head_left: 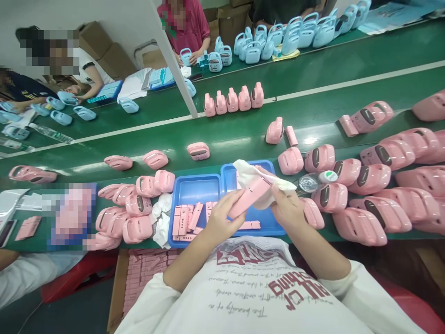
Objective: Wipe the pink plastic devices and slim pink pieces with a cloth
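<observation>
Illumination is bright, apparently overhead, with glare on the green table (236, 140) and highlights on the pink casings (377, 215); the floor (78, 311) lies dim. The held pink block (251, 197) shows legible edges. Distant blue casings (252, 52) are soft, the margins show wide-angle stretching, and pixelation masks several patches.

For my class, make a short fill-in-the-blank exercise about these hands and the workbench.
1. The left hand holds a long part coloured ____.
2. The right hand holds a cloth coloured ____.
3. The trays by the hands are ____.
4. The upright pink cases standing in a row number ____.

Missing words: pink; white; blue; five.
</observation>
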`<state>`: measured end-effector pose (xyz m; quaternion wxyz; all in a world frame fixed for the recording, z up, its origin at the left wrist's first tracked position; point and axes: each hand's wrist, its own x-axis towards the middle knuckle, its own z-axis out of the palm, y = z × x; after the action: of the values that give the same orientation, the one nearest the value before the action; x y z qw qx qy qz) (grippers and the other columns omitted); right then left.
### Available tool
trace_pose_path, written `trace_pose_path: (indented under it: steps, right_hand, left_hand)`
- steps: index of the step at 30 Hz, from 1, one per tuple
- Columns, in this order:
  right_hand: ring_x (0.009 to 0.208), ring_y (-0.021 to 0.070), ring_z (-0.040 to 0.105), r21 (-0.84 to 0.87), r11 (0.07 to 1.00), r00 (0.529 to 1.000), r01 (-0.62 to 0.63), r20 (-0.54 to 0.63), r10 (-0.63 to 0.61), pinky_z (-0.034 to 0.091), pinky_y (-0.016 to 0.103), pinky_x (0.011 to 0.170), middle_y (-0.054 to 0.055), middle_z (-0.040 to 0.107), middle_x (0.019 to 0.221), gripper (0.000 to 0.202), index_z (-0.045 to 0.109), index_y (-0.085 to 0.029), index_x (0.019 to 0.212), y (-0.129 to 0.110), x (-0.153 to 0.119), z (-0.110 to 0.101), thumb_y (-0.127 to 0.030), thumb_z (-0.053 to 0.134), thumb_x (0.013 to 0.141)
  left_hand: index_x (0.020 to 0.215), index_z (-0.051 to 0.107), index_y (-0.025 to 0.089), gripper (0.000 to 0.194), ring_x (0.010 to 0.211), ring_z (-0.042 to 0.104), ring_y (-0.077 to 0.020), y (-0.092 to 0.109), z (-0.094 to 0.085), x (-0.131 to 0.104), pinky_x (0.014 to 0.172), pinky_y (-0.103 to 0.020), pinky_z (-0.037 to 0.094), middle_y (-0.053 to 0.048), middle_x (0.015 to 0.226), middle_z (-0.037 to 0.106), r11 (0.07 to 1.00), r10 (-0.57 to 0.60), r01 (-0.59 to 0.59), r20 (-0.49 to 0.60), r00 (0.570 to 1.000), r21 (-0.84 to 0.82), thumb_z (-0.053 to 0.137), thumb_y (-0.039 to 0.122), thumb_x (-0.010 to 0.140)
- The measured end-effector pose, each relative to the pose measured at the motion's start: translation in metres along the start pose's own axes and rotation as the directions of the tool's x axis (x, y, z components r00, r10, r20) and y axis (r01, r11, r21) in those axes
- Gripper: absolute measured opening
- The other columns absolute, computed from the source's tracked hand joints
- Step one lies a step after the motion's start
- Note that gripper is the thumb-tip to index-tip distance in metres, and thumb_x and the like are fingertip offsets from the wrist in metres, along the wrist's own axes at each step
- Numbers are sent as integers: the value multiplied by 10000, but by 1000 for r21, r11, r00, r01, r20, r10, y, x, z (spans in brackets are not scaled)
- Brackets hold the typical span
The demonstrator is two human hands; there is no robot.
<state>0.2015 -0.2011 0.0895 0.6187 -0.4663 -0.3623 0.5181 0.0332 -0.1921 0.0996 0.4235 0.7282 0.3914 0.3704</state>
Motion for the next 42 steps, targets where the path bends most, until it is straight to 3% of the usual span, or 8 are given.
trace_pose_path:
  steps: [6, 11, 16, 19, 27, 33, 37, 42]
  right_hand:
    - [1220, 259, 516, -210, 894, 903, 395, 268, -336, 335, 465, 1094, 52, 649, 1168, 390, 704, -256, 1027, -14, -1, 2, -501, 673, 726]
    - [1004, 266, 640, 134, 990, 999, -31, 32, 27, 495, 431, 914, 62, 710, 922, 478, 709, -218, 862, -8, 7, 5, -655, 590, 710]
    - [997, 239, 638, 395, 887, 951, -239, -90, 296, 528, 377, 844, 35, 695, 970, 427, 646, -218, 941, 1, 11, 9, -573, 601, 709]
    - [1019, 216, 627, 417, 873, 944, -252, -91, 316, 518, 323, 855, 36, 691, 999, 428, 644, -215, 917, 2, 7, 6, -574, 633, 683]
    - [575, 150, 591, -69, 960, 959, -270, 65, 275, 487, 259, 552, 19, 648, 653, 407, 646, -164, 796, 32, -11, -10, -520, 734, 621]
    - [572, 166, 555, -315, 872, 922, -376, -226, 315, 467, 300, 562, 32, 626, 644, 441, 615, -143, 777, 87, 5, -38, -552, 641, 616]
    - [867, 258, 604, -426, 814, 892, -395, -391, 228, 465, 379, 784, 109, 675, 902, 481, 641, -131, 926, 109, 44, -77, -510, 606, 631]
    - [1001, 319, 578, -507, 756, 864, -414, -479, 153, 405, 450, 913, 151, 671, 952, 483, 659, -134, 932, 118, 76, -104, -526, 515, 689]
  left_hand:
    - [1097, 581, 194, 347, 756, 645, -184, 6, 7, -1, 703, -304, 507, -53, 901, 682, 936, -267, 303, 200, 943, -178, 612, 366, 797]
    - [916, 561, 146, 525, 375, 470, -93, 5, 21, -5, 382, -217, 338, 4, 558, 543, 530, -157, 562, 578, 801, -635, 540, 646, 757]
    - [1022, 614, 147, 576, 476, 433, -67, 10, 27, -1, 406, -199, 328, 5, 664, 470, 178, -210, 596, 562, 800, -783, 607, 631, 709]
    - [1043, 626, 148, 550, 453, 397, -49, 10, 26, -1, 385, -190, 295, 22, 659, 427, 114, -213, 597, 568, 795, -794, 611, 601, 733]
    - [836, 584, 126, 677, 404, 468, -73, -22, 44, -2, 378, -198, 377, 18, 569, 518, 223, -457, 657, 517, 723, -721, 596, 762, 607]
    - [845, 608, 115, 557, 681, 632, -163, -77, 60, 6, 636, -308, 532, -79, 770, 646, 699, -608, 705, 419, 674, -120, 422, 640, 823]
    - [1021, 606, 131, 280, 967, 606, -203, -122, 25, 55, 911, -361, 466, -116, 1077, 632, 772, -635, 627, 145, 759, 100, 609, 299, 798]
    - [1344, 368, 94, 554, 1368, 271, -289, -168, -50, 147, 1118, -410, 223, -209, 1451, 299, 727, -537, 608, -287, 793, 320, 532, 137, 816]
